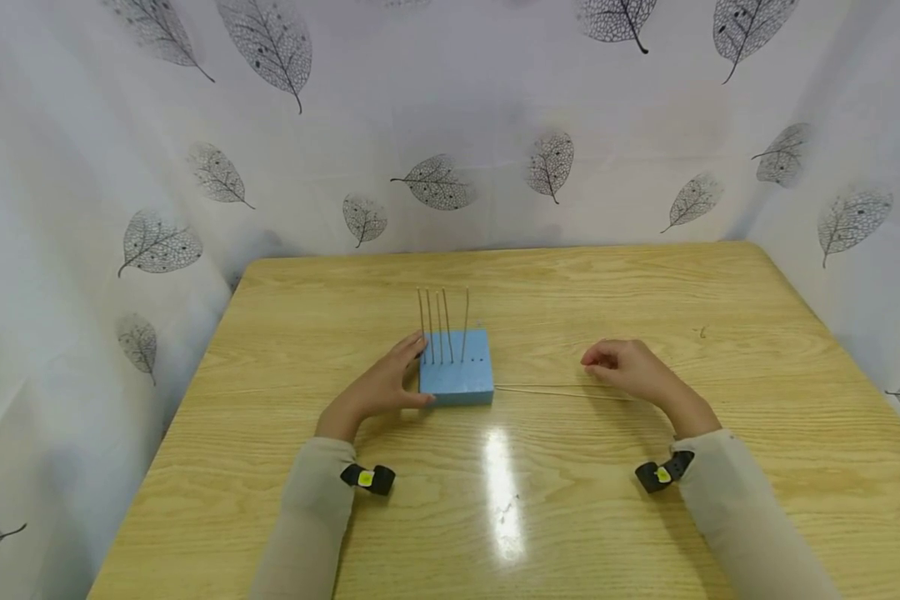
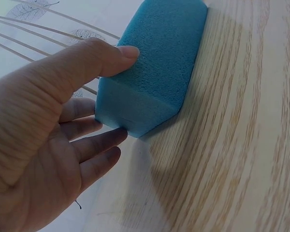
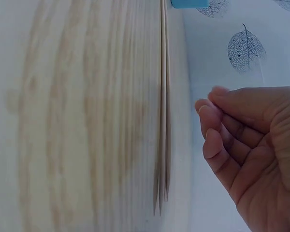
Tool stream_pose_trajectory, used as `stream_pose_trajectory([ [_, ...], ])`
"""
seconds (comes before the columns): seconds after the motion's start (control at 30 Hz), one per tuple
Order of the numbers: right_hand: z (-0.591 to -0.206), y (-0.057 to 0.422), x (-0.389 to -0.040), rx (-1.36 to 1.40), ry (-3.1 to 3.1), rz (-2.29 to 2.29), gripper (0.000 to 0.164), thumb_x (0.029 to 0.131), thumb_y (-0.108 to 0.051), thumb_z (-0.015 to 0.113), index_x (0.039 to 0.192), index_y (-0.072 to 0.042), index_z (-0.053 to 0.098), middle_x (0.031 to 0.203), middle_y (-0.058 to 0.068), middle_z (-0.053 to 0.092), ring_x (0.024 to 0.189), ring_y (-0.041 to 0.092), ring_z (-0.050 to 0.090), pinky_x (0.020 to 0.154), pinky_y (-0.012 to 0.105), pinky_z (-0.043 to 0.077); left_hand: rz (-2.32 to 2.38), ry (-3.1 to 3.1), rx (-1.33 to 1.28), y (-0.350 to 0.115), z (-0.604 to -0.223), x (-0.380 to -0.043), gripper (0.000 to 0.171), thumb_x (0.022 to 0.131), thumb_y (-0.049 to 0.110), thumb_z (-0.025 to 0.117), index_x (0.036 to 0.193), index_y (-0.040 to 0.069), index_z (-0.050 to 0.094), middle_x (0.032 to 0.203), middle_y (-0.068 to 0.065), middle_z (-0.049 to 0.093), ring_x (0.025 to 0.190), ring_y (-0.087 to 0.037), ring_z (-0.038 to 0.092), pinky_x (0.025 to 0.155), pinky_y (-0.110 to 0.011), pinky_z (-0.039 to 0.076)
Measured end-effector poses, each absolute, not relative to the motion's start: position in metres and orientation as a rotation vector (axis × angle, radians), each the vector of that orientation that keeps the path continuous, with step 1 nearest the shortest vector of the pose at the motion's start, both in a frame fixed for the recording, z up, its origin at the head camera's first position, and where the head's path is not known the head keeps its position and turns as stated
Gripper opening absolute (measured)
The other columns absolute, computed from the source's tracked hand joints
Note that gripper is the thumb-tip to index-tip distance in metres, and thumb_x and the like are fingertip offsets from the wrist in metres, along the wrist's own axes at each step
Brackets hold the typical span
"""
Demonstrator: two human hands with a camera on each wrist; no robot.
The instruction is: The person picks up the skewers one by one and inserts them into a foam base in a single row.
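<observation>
A blue foam block [image 1: 456,385] sits on the table, with several thin wooden skewers [image 1: 465,325] standing in a row along its top. To their right, two small dark holes show in the block. My left hand [image 1: 378,385] grips the block's left end, its thumb on the front face [image 2: 159,53] and fingertips at the side. More skewers [image 3: 163,111] with pointed ends lie on the tabletop right of the block. Above their right part is my right hand [image 1: 630,371], fingers curled and thumb tip against the index finger [image 3: 210,116]; nothing shows between them.
The wood-grain table [image 1: 607,517] reaches back to a white leaf-print curtain [image 1: 480,108], which also hangs at both sides. Black straps with small cameras are on both wrists, the left camera [image 1: 378,480] and the right camera [image 1: 652,477] over the table.
</observation>
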State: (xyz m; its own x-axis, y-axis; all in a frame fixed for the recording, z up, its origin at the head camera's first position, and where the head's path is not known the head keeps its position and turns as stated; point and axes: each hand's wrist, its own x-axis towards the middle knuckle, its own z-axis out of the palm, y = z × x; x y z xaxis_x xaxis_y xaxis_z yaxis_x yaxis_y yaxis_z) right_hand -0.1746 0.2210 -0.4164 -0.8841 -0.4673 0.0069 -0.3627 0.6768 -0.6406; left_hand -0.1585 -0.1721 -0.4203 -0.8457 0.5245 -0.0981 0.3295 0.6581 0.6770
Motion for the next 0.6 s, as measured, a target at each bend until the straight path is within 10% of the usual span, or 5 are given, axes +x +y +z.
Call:
stream_pose_trajectory([
  [0.6, -0.428, 0.216, -0.179, -0.813, 2.639, -0.833, 0.008, 0.086, 0.002, 0.061, 0.091, -0.002, 0.067, 0.085, 0.005, 0.065, 0.075, 0.013, 0.057, 0.065, 0.03, 0.05, 0.975, 2.591, 0.677, -0.173, -0.423, -0.159, 0.095, 0.08, 0.027, 0.077, 0.15, 0.0, 0.018, 0.158, -0.013, 0.008, 0.144, -0.031, 0.011, 0.114, -0.047, 0.018],
])
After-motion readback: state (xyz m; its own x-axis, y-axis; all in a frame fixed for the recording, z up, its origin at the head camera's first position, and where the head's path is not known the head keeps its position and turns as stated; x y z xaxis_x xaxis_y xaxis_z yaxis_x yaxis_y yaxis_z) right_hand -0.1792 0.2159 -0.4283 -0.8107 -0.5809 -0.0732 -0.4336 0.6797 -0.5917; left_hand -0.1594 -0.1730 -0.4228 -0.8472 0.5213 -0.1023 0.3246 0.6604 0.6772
